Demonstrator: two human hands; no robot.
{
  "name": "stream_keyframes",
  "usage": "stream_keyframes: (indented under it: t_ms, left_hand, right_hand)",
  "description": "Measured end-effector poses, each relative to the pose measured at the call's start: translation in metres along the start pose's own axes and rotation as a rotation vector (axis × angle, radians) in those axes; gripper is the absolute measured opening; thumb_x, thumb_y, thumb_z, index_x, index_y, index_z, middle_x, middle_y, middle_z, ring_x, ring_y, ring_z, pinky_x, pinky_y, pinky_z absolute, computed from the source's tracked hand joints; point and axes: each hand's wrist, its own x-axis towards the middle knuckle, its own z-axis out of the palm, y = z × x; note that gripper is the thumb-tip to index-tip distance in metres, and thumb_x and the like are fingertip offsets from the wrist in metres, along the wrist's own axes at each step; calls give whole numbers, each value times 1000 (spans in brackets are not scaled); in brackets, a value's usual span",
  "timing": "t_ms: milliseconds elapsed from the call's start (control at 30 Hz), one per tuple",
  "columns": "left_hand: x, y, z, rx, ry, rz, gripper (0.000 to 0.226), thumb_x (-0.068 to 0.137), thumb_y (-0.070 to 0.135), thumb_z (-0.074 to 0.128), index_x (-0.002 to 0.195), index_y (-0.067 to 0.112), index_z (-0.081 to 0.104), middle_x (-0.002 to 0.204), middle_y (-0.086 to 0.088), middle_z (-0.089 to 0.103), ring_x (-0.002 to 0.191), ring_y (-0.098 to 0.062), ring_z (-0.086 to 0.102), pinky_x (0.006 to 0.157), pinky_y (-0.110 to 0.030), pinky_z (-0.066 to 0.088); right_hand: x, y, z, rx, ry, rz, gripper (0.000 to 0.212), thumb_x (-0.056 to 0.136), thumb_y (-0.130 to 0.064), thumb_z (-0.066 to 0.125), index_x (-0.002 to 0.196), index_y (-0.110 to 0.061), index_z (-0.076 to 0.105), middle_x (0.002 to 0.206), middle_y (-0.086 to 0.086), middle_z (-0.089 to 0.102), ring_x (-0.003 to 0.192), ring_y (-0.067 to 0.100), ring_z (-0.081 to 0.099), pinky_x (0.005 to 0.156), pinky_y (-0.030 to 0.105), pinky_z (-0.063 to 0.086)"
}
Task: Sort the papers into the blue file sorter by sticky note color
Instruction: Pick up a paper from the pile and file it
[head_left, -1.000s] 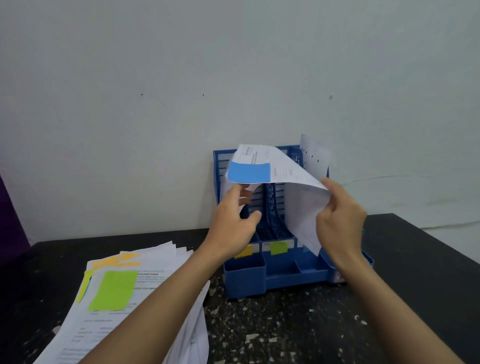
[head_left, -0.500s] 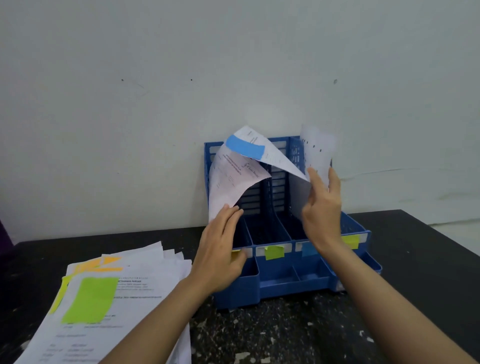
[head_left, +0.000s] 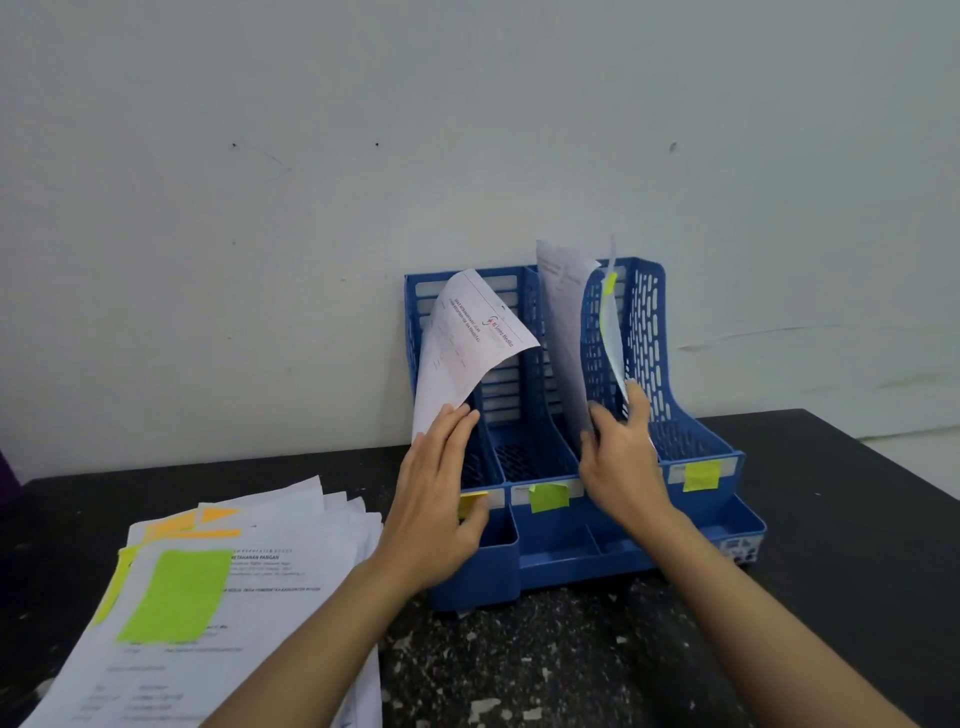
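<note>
- The blue perforated plastic file sorter (head_left: 571, 525) stands on the dark speckled bench (head_left: 545, 665) with its back against the pale wall, and I take it as the landmark for everything else
- Its front label strip carries sticky notes: an orange one (head_left: 471, 503) on the leftmost slot, half hidden, a lime green one (head_left: 548, 497) on the second, a yellow one (head_left: 701, 475) on the rightmost; the third slot's label is covered by a wrist
- A curled white printed sheet (head_left: 467, 343) leans in the sorter's leftmost slot, and the left hand (head_left: 441, 514) lies against its lower edge with fingers straight, its grip apart and holding nothing
- The right hand (head_left: 621, 457) is at the third and fourth slots, grip clamped on the lower edge of a pale sheet with a small yellow tag (head_left: 612, 332); another white sheet (head_left: 563, 312) stands just left of it, and I cannot tell whether the fingers hold that one too
- So a few papers are filed, three sheets as far as I can count; the second slot looks empty
- Most of the job is left, I'd judge: to the left of the sorter a fanned pile of white printed papers (head_left: 218, 623) lies flat on the bench, topped by a sheet with a large lime green note (head_left: 176, 595), with orange notes (head_left: 208, 522) peeking out behind it
</note>
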Motion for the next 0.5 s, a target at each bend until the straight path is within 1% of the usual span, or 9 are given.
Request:
stream_keyframes:
  t_ms: [33, 100, 167, 200, 233, 300, 400, 433, 500]
  left_hand:
    - [0, 0, -2, -14, 1, -1, 76, 81, 24, 54, 145, 27, 12, 152, 8, 16, 142, -2, 2, 117, -41, 13]
    - [0, 0, -6, -40, 11, 6, 76, 81, 22, 55, 143, 28, 12, 150, 12, 16, 141, -1, 4, 117, -42, 15]
    - [-2, 1, -13, -67, 39, 14, 74, 81, 20, 55, 142, 29, 14, 147, 17, 15, 140, -1, 7, 116, -41, 17]
    - [-4, 2, -16, -80, 56, 15, 73, 81, 19, 54, 141, 29, 15, 145, 21, 14, 139, 1, 9, 116, -40, 17]
    - [-6, 2, -20, -94, 71, 14, 72, 81, 18, 54, 141, 30, 17, 144, 24, 13, 138, 3, 9, 115, -36, 16]
    - [-14, 0, -30, -120, 82, 3, 69, 82, 19, 54, 140, 32, 20, 143, 25, 17, 137, 8, 11, 113, -25, 15]
    - [-32, -7, -48, -169, 78, -69, 63, 81, 21, 54, 137, 32, 27, 141, 15, 33, 131, 6, 26, 105, -5, 18]
    - [-39, -12, -54, -186, 83, -104, 61, 80, 20, 55, 135, 30, 31, 137, 12, 37, 126, 6, 32, 101, -1, 20]
    - [-56, -23, -66, -209, 108, -178, 56, 78, 17, 56, 131, 25, 40, 130, 11, 43, 118, 6, 38, 95, 2, 24]
  right_hand:
    - [-3, -1, -1, -3, 24, 10, 36, 92, -10, 52, 128, -5, 49, 154, 15, 4, 104, 37, 54, 79, 32, 44]
    - [-11, -6, -4, 11, 114, -19, 39, 86, -9, 60, 124, -7, 51, 153, 15, 10, 97, 33, 56, 73, 35, 47]
    - [-19, -11, -6, 44, 214, -90, 39, 81, -7, 66, 118, -7, 53, 148, 16, 19, 86, 29, 57, 63, 32, 48]
    - [-23, -13, -6, 68, 259, -126, 39, 79, -6, 67, 116, -7, 53, 144, 17, 23, 84, 27, 56, 62, 31, 48]
    - [-27, -17, -5, 91, 296, -163, 40, 77, -4, 68, 115, -6, 53, 140, 18, 27, 84, 24, 55, 64, 29, 49]
    - [-36, -27, -1, 155, 344, -222, 41, 76, 0, 66, 115, -4, 53, 135, 19, 33, 91, 18, 50, 72, 26, 48]
    - [-54, -48, 10, 320, 295, -283, 41, 79, -2, 61, 119, -6, 51, 128, 10, 40, 104, 13, 47, 86, 20, 44]
    - [-62, -56, 15, 361, 265, -306, 40, 80, -4, 59, 119, -7, 51, 124, 7, 42, 103, 11, 47, 86, 17, 43]
    - [-78, -70, 27, 433, 192, -335, 38, 79, -6, 56, 117, -8, 52, 118, 1, 46, 97, 7, 48, 83, 10, 41]
